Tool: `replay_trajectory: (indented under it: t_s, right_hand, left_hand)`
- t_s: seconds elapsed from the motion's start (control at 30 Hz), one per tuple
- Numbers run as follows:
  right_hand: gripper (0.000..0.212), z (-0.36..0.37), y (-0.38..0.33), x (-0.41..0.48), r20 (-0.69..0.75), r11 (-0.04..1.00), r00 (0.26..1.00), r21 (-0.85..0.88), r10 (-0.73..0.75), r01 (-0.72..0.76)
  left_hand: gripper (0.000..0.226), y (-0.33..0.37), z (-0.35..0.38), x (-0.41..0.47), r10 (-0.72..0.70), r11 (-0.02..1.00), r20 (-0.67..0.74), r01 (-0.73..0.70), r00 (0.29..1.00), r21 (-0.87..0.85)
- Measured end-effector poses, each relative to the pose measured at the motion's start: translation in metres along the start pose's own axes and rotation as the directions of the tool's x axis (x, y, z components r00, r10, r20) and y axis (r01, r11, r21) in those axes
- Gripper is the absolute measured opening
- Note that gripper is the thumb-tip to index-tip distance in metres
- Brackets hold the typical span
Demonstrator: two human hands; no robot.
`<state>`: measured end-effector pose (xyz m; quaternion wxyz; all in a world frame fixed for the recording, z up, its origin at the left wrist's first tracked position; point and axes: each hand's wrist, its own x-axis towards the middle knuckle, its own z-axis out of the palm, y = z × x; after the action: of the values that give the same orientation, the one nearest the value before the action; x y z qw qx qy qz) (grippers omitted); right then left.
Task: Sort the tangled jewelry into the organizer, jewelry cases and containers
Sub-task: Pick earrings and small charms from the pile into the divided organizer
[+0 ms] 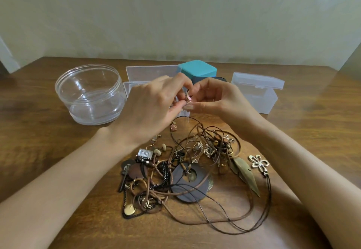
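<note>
Sorting is running: left grip [154, 102] and right grip [216, 96] are pinching one small piece [188, 101] above the tangle [195, 162]. Next move is likely needing a drop into the open case [150, 72].

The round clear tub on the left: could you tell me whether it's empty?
Empty: the round clear tub shows only its bare bottom, no jewelry inside.

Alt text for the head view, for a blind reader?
Left hand and right hand pinch a pinkish jewelry piece above a tangled pile of brown cords, chains and pendants on a wooden table. Behind: round clear plastic jar, open clear case, teal box and frosted case.
</note>
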<state>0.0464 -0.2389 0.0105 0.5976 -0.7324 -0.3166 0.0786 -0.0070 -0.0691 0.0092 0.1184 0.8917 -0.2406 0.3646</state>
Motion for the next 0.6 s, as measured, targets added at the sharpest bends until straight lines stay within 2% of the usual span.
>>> replay_trajectory:
  t_s: [0.1,0.2,0.27,0.33,0.4,0.47,0.53,0.6]
  right_hand:
    - [0.022,0.0,-0.002,-0.001,-0.014,0.983,0.999,-0.18,-0.045,0.042]
    - [0.024,0.003,-0.001,-0.002,-0.033,0.909,0.989,-0.399,-0.145,0.12]
    - [0.023,0.004,-0.001,-0.002,-0.052,0.905,0.987,-0.408,-0.153,0.119]
    - [0.021,0.004,-0.002,-0.003,-0.072,0.921,0.99,-0.379,-0.121,0.085]
    - [0.018,0.002,-0.003,-0.003,-0.068,0.95,0.995,-0.308,-0.07,0.046]
    - [0.013,-0.002,-0.006,-0.003,-0.049,0.977,0.998,-0.213,-0.035,0.024]
    - [0.011,-0.006,-0.008,-0.004,-0.021,0.989,1.0,-0.143,-0.023,0.02]
    - [0.012,-0.008,-0.009,-0.004,0.006,0.996,1.0,-0.09,-0.022,0.022]
  left_hand:
    - [0.025,0.001,0.001,-0.001,-0.001,1.0,0.021,0.0,1.0,0.007]
    - [0.028,0.004,0.004,-0.002,-0.016,1.0,0.026,0.015,1.0,0.016]
    - [0.028,0.007,0.005,-0.002,-0.083,0.995,0.034,0.085,0.996,-0.047]
    - [0.027,0.01,0.006,-0.001,-0.226,0.949,0.09,0.24,0.97,-0.204]
    - [0.025,0.012,0.005,0.003,-0.394,0.79,0.224,0.453,0.891,-0.413]
    - [0.02,0.011,0.002,0.005,-0.496,0.534,0.394,0.63,0.773,-0.564]
    - [0.014,0.009,-0.003,0.007,-0.518,0.329,0.507,0.708,0.689,-0.625]
    - [0.012,0.007,-0.008,0.009,-0.505,0.191,0.582,0.74,0.638,-0.645]
